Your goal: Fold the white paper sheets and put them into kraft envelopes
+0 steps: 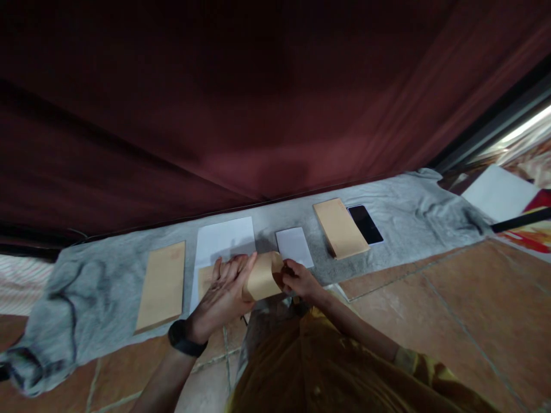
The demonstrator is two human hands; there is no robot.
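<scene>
My left hand (pixel 226 292), with a black watch on the wrist, lies with its fingers wrapped over the left end of a brown envelope (pixel 264 275). My right hand (pixel 299 279) pinches the envelope's right end at its opening. The envelope is held just above a grey cloth (pixel 413 201) spread on the floor. Under my left hand lies a white sheet of paper (pixel 226 238). A small folded white paper (pixel 295 245) rests just beyond my right hand.
A single brown envelope (pixel 162 285) lies on the cloth at the left. A stack of brown envelopes (pixel 340 228) and a black phone (pixel 365 223) sit at the right. A dark red curtain (pixel 258 97) hangs behind. Terracotta floor tiles (pixel 451 310) lie at the right.
</scene>
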